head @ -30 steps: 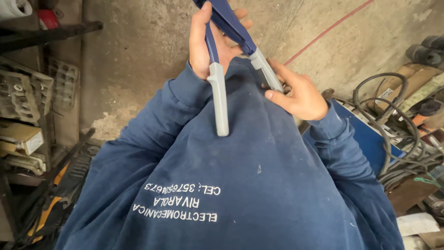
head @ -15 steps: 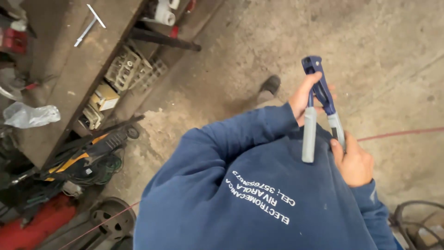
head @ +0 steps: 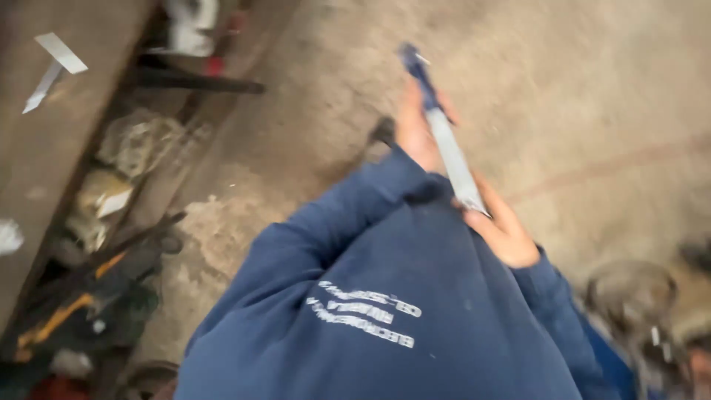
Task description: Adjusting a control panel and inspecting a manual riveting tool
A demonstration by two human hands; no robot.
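— Where's the riveter (head: 444,141)?
— Above my sweatshirt (head: 415,311): left hand (head: 416,126) wrapped round the handles, right hand (head: 503,233) cupping their ends.
— Risk?
— Loose right-hand cupping; it might slip, I reckon.

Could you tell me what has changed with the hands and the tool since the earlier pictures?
The long-handled tool had its two grey handles spread apart; now they look closed together into one line, though the picture is blurred. The view has swung, bringing the workbench in on the left. The left hand and right hand hold it as before.
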